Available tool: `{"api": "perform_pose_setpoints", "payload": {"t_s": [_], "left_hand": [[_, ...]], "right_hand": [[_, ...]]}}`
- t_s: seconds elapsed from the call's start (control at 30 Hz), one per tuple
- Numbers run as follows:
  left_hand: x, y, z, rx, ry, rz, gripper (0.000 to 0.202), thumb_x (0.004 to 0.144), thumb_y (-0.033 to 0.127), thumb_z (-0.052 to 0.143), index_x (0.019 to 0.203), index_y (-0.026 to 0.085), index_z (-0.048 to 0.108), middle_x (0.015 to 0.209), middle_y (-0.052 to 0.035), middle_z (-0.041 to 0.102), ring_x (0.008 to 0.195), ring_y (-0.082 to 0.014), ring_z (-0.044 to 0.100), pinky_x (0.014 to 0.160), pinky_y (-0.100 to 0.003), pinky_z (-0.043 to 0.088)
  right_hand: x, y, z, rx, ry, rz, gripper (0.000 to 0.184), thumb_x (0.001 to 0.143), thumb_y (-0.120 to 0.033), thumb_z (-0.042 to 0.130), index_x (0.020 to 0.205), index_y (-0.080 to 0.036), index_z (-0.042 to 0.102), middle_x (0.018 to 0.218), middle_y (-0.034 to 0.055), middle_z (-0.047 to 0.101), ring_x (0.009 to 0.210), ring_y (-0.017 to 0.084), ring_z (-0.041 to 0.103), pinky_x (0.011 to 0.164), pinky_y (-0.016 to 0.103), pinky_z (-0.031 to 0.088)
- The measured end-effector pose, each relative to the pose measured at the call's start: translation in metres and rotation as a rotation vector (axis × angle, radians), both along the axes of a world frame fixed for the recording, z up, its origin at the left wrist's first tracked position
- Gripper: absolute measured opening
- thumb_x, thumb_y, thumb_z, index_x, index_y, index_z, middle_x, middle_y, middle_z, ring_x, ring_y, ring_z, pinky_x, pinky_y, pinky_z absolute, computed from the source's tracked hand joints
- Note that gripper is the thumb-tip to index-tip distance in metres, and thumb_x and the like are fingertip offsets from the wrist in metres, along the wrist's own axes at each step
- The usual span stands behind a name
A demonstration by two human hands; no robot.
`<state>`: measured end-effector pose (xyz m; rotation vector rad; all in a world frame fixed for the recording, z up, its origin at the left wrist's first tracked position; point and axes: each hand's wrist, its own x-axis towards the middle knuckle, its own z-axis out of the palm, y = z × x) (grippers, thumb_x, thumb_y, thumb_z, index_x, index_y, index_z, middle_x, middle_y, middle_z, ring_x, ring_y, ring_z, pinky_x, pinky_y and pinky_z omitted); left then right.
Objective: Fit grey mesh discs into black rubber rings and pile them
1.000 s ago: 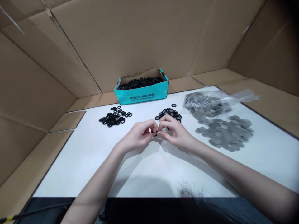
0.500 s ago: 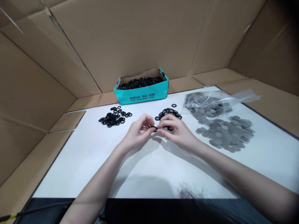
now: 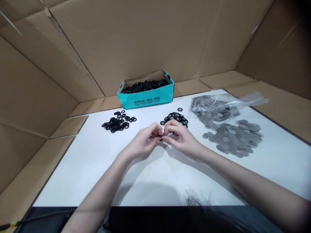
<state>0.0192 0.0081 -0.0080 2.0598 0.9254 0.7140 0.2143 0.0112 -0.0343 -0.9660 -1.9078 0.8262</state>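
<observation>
Between my fingertips is a small black ring [image 3: 160,138], gripped from both sides above the white table. My left hand [image 3: 145,139] pinches its left edge with thumb and finger. On the other side, my right hand [image 3: 181,136] pinches the right edge; whether a grey disc sits inside is too small to tell. Just behind my right hand lies a pile of black rings with grey discs in them [image 3: 178,117], partly hidden by my fingers. A heap of loose black rings [image 3: 115,124] is to the left. Flat grey mesh-like discs [image 3: 239,138] are spread to the right.
A turquoise box [image 3: 148,99] full of black rings stands at the back. A clear plastic bag [image 3: 216,105] with grey discs lies at the back right. One ringed disc [image 3: 180,109] lies apart behind the middle pile. Cardboard walls [image 3: 145,38] surround the white table [image 3: 80,168].
Both hands have dipped slightly toward me with the ring, and their fingers have closed in over it. The ring now shows less between the fingertips. The piles look unchanged.
</observation>
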Motion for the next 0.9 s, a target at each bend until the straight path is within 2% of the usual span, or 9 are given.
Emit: {"api": "perform_pose_setpoints", "payload": {"t_s": [0.1, 0.23, 0.4, 0.5, 0.77, 0.9], "left_hand": [[-0.0008, 0.0008, -0.0004, -0.023, 0.025, 0.010, 0.013, 0.086, 0.009, 0.050, 0.092, 0.020, 0.047, 0.085, 0.0018, 0.055, 0.070, -0.0086, 0.053, 0.067, -0.022, 0.044], [-0.0009, 0.0026, -0.0025, -0.048, -0.023, 0.059, 0.014, 0.084, 0.014, 0.057, 0.094, 0.020, 0.049, 0.084, 0.0026, 0.055, 0.064, -0.0066, 0.050, 0.063, -0.021, 0.042], [0.0004, 0.0036, -0.0018, -0.080, -0.091, 0.099, 0.013, 0.083, 0.021, 0.062, 0.091, 0.018, 0.052, 0.085, 0.0008, 0.057, 0.064, -0.0073, 0.053, 0.064, -0.023, 0.045], [0.0007, 0.0037, -0.0016, -0.082, -0.092, 0.095, 0.013, 0.083, 0.022, 0.062, 0.093, 0.018, 0.055, 0.086, -0.0003, 0.060, 0.065, -0.0076, 0.054, 0.066, -0.023, 0.045], [0.0033, 0.0016, -0.0052, -0.027, -0.077, 0.108, 0.012, 0.087, 0.023, 0.058, 0.098, 0.019, 0.054, 0.090, -0.0020, 0.063, 0.082, -0.0121, 0.059, 0.074, -0.024, 0.048], [0.0037, -0.0005, -0.0053, -0.039, -0.079, 0.083, 0.012, 0.089, 0.020, 0.055, 0.100, 0.020, 0.050, 0.091, -0.0007, 0.061, 0.077, -0.0103, 0.059, 0.069, -0.022, 0.047]], "right_hand": [[-0.0014, -0.0009, -0.0012, 0.007, -0.005, -0.012, 0.013, 0.085, -0.020, 0.061, 0.072, -0.020, 0.058, 0.090, 0.0055, 0.056, 0.086, 0.020, 0.058, 0.069, 0.032, 0.046], [-0.0015, 0.0000, -0.0051, 0.034, -0.038, -0.015, 0.012, 0.085, -0.019, 0.062, 0.072, -0.019, 0.061, 0.089, 0.0054, 0.058, 0.086, 0.020, 0.059, 0.076, 0.035, 0.047], [0.0011, 0.0034, -0.0070, 0.045, -0.056, -0.035, 0.004, 0.084, -0.021, 0.064, 0.081, -0.020, 0.067, 0.095, 0.0080, 0.060, 0.093, 0.023, 0.060, 0.082, 0.039, 0.048], [0.0013, 0.0032, -0.0062, 0.063, -0.048, -0.033, 0.004, 0.084, -0.021, 0.065, 0.080, -0.020, 0.066, 0.095, 0.0075, 0.061, 0.093, 0.023, 0.060, 0.084, 0.040, 0.048], [0.0002, 0.0023, -0.0034, 0.011, -0.022, -0.013, 0.012, 0.086, -0.023, 0.063, 0.074, -0.020, 0.060, 0.092, 0.0057, 0.060, 0.090, 0.021, 0.059, 0.079, 0.036, 0.047], [-0.0004, 0.0006, -0.0016, -0.041, 0.005, -0.005, 0.014, 0.085, -0.024, 0.062, 0.073, -0.020, 0.058, 0.093, 0.0058, 0.057, 0.089, 0.020, 0.059, 0.069, 0.032, 0.046]]}}
